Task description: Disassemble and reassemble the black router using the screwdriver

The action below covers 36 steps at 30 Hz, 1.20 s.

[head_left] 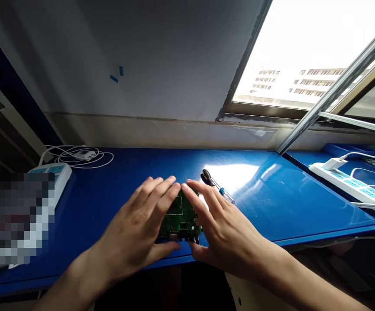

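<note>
A green circuit board (181,218) is framed between my two hands near the front edge of the blue table (135,172). My left hand (138,220) grips its left side, thumb at the near edge and fingers over the far part. On the right side, my right hand (221,220) grips it the same way. Connectors show along the board's near edge; its outer sides are hidden by my hands. Just beyond my right fingers lie a black-and-yellow screwdriver (207,177) and a screwdriver with a clear blue handle (228,195).
At the left are a white power strip (63,175), a coiled white cable (101,162) and a pixelated patch. A metal post (319,101) rises on the right, with another power strip (352,183) behind it. Wall and window border the table's back.
</note>
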{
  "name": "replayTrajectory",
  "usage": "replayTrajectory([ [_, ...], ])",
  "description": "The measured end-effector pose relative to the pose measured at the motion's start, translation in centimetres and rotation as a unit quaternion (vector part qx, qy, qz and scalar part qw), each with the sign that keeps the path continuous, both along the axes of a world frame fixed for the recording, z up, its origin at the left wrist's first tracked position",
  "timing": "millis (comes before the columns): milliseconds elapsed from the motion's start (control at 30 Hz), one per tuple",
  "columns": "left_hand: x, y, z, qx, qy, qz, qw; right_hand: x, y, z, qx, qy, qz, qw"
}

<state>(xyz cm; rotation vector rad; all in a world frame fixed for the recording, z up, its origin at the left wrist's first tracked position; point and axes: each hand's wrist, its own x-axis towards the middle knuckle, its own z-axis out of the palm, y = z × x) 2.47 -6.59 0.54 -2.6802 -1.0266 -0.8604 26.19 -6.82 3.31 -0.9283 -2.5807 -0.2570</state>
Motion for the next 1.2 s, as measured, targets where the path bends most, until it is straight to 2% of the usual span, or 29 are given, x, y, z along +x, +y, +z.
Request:
replayTrajectory([
  [133,2.5,0.2,-0.5,-0.007,-0.067,-0.005,0.998,-0.5,-0.7,0.6,0.045,-0.030,-0.007,0.998],
  [200,2.7,0.3,-0.6,-0.029,-0.095,-0.021,0.995,0.1,-0.9,0.7,0.035,-0.026,-0.003,0.999],
  [267,2.3,0.3,-0.6,-0.082,-0.136,-0.041,0.987,1.1,-1.0,0.5,-0.008,-0.005,0.006,1.000],
  [333,1.8,0.1,-0.5,-0.158,-0.199,-0.061,0.965,2.1,-0.9,0.0,-0.065,0.023,0.018,0.997],
  [433,1.4,-0.6,-0.5,-0.244,-0.294,-0.111,0.917,2.7,-0.1,-1.1,-0.133,0.076,0.041,0.987],
  [500,1.5,-1.0,-0.3,-0.265,-0.330,-0.136,0.896,2.6,0.7,-1.7,-0.158,0.130,0.073,0.976],
  [600,1.4,-1.4,-0.2,-0.278,-0.362,-0.136,0.879,2.2,1.7,-2.2,-0.176,0.199,0.111,0.958],
  [733,-0.2,-1.4,-0.6,-0.273,-0.346,-0.107,0.892,2.2,2.3,-2.2,-0.186,0.227,0.109,0.950],
  [900,-1.9,-1.4,-2.3,-0.263,-0.310,-0.061,0.912,2.1,2.5,-2.6,-0.191,0.235,0.115,0.946],
  [1067,-1.4,-1.2,-3.9,-0.192,-0.275,-0.021,0.942,2.3,2.2,-3.2,-0.172,0.252,0.096,0.947],
  [1200,-0.9,-1.1,-4.2,-0.127,-0.259,0.032,0.957,2.4,1.8,-3.0,-0.130,0.239,0.066,0.960],
])
